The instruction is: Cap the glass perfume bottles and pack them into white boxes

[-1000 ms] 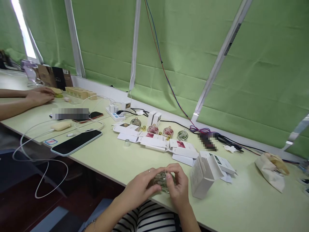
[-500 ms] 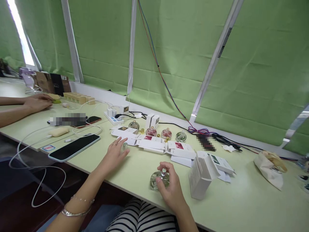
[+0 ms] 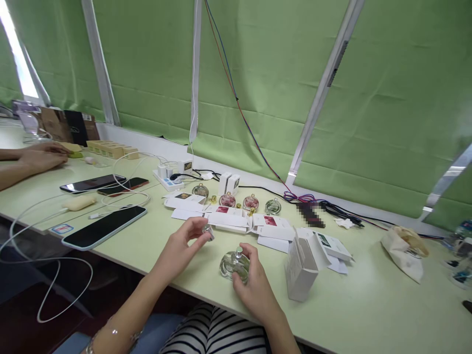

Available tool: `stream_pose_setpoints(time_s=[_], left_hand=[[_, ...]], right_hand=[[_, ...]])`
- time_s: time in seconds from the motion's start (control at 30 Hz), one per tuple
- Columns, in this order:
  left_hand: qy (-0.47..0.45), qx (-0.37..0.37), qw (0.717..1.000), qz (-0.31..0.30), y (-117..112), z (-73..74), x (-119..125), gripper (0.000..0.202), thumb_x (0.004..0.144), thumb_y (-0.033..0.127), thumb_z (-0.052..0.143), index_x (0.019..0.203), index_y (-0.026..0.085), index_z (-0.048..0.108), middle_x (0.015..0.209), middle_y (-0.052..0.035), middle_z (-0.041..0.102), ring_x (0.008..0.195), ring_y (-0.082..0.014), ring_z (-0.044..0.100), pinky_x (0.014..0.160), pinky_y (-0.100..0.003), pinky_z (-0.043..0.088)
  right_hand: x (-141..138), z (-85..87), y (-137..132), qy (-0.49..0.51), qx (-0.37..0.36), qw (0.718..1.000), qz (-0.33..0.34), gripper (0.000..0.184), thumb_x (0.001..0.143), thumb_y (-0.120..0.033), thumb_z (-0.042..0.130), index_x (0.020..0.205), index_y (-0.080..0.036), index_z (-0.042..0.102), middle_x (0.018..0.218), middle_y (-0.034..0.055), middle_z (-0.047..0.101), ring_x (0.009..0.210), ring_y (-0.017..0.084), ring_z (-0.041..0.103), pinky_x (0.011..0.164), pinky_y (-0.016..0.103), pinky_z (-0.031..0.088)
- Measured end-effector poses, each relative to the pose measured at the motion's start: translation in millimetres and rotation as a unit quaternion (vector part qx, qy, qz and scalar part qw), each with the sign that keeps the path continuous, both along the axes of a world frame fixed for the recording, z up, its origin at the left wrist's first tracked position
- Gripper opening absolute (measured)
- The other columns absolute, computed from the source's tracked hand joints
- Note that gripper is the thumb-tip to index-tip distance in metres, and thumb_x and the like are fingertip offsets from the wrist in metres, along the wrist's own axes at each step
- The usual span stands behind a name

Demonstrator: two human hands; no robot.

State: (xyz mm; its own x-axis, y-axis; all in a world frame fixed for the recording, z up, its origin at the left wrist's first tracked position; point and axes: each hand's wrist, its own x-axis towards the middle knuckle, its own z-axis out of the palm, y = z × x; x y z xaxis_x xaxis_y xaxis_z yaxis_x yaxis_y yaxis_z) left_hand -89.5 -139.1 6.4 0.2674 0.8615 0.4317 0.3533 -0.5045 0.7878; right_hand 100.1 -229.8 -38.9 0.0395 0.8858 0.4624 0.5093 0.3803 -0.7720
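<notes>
My right hand (image 3: 252, 285) grips a round clear glass bottle (image 3: 233, 264) that stands upright on the pale green table (image 3: 368, 305), its short silver neck bare. My left hand (image 3: 184, 242) pinches a small silver cap (image 3: 208, 231) just above the table, a little up and left of the bottle. An open white carton (image 3: 302, 268) stands right of my right hand.
Behind lie flattened white cartons (image 3: 236, 219) and a row of small round bottles (image 3: 250, 202). Phones (image 3: 105, 226) and white cables lie at left, where another person's hand (image 3: 40, 156) rests. A crumpled bag (image 3: 403, 250) sits at right. Green blinds hang behind the table.
My left hand left the bottle, reached to the silver cap by the flat cartons, picked it up and carried it back toward the bottle. My right hand stayed on the bottle.
</notes>
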Motion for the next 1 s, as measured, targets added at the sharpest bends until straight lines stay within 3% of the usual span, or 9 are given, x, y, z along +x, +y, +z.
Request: stream_pose_setpoints(time_s=[0.13, 0.27, 0.43, 0.5, 0.6, 0.67, 0.73, 0.9, 1.0], left_hand=[[-0.014, 0.04, 0.994, -0.105, -30.8, 15.6, 27.8, 0.025, 0.085, 0.037, 0.054, 0.103, 0.02, 0.058, 0.101, -0.0045, 0.064, 0.094, -0.0187, 0.06, 0.085, -0.031, 0.049], [0.037, 0.078, 0.984, -0.157, -40.5, 15.5, 45.9, 0.016, 0.087, 0.028, 0.05, 0.098, 0.022, 0.06, 0.099, -0.0021, 0.066, 0.094, -0.0173, 0.06, 0.084, -0.03, 0.048], [0.031, 0.079, 0.986, -0.142, -39.7, 1.5, 48.6, 0.017, 0.088, 0.027, 0.047, 0.1, 0.023, 0.059, 0.101, -0.0027, 0.064, 0.095, -0.0176, 0.059, 0.085, -0.03, 0.047], [0.036, 0.072, 0.986, -0.143, -40.7, -7.0, 47.7, 0.02, 0.088, 0.027, 0.047, 0.105, 0.024, 0.056, 0.106, -0.0033, 0.063, 0.098, -0.0186, 0.058, 0.088, -0.031, 0.046], [0.034, 0.045, 0.988, -0.143, -42.2, -23.8, 46.6, 0.043, 0.087, 0.029, 0.05, 0.128, 0.025, 0.039, 0.123, -0.0076, 0.054, 0.11, -0.022, 0.053, 0.094, -0.036, 0.043], [0.018, 0.017, 0.99, -0.142, -42.8, -34.2, 46.1, 0.058, 0.087, 0.029, 0.051, 0.137, 0.024, 0.021, 0.129, -0.0115, 0.048, 0.117, -0.0236, 0.048, 0.099, -0.039, 0.04], [0.002, -0.004, 0.989, -0.145, -43.4, -40.4, 45.7, 0.061, 0.088, 0.028, 0.049, 0.137, 0.023, 0.013, 0.128, -0.013, 0.047, 0.12, -0.0237, 0.045, 0.1, -0.041, 0.037], [0.005, -0.045, 0.984, -0.172, -45.9, -35.8, 45.2, 0.056, 0.089, 0.029, 0.047, 0.135, 0.024, 0.015, 0.116, -0.0099, 0.052, 0.108, -0.0219, 0.053, 0.095, -0.04, 0.04], [0.003, -0.063, 0.981, -0.182, -46.9, -32.1, 44.6, 0.057, 0.089, 0.029, 0.047, 0.135, 0.024, 0.015, 0.115, -0.0092, 0.053, 0.104, -0.0213, 0.054, 0.092, -0.039, 0.04]], right_hand=[[-0.1, 6.3, -1.6, -0.003, 0.009, 1.0, 0.02, 0.055, 0.072, -0.004, 0.048, 0.124, -0.022, 0.036, 0.12, 0.0081, 0.052, 0.113, 0.018, 0.051, 0.097, 0.036, 0.043], [-0.6, 12.4, -2.7, 0.012, 0.015, 0.999, 0.046, 0.053, 0.073, -0.003, 0.045, 0.122, -0.021, 0.037, 0.118, 0.0079, 0.053, 0.111, 0.018, 0.053, 0.094, 0.036, 0.045], [-0.9, 6.6, -1.0, 0.017, 0.028, 0.998, 0.048, 0.053, 0.075, -0.004, 0.046, 0.125, -0.021, 0.036, 0.118, 0.0088, 0.054, 0.11, 0.018, 0.054, 0.093, 0.036, 0.046], [-0.9, 2.0, -0.4, 0.016, 0.044, 0.998, 0.034, 0.059, 0.077, -0.006, 0.047, 0.131, -0.021, 0.029, 0.12, 0.0102, 0.053, 0.109, 0.018, 0.055, 0.092, 0.035, 0.047], [-0.4, -0.9, -0.6, -0.004, 0.075, 0.997, 0.003, 0.07, 0.08, -0.009, 0.047, 0.14, -0.024, 0.014, 0.125, 0.0118, 0.048, 0.108, 0.019, 0.056, 0.091, 0.036, 0.048], [0.0, 1.4, -1.7, -0.036, 0.092, 0.995, 0.007, 0.072, 0.079, -0.007, 0.046, 0.141, -0.027, 0.015, 0.126, 0.0105, 0.045, 0.109, 0.019, 0.054, 0.092, 0.037, 0.047], [0.3, 5.4, -2.7, -0.061, 0.099, 0.993, 0.025, 0.072, 0.078, -0.005, 0.044, 0.14, -0.029, 0.018, 0.123, 0.0091, 0.045, 0.107, 0.019, 0.053, 0.092, 0.037, 0.047], [0.2, 7.8, -2.8, -0.082, 0.105, 0.991, 0.03, 0.072, 0.079, -0.006, 0.042, 0.141, -0.03, 0.015, 0.115, 0.0082, 0.048, 0.1, 0.019, 0.055, 0.084, 0.036, 0.051], [0.2, 4.2, -2.4, -0.084, 0.103, 0.991, 0.029, 0.067, 0.08, -0.007, 0.043, 0.139, -0.03, 0.021, 0.116, 0.0078, 0.049, 0.103, 0.02, 0.054, 0.085, 0.036, 0.05]])
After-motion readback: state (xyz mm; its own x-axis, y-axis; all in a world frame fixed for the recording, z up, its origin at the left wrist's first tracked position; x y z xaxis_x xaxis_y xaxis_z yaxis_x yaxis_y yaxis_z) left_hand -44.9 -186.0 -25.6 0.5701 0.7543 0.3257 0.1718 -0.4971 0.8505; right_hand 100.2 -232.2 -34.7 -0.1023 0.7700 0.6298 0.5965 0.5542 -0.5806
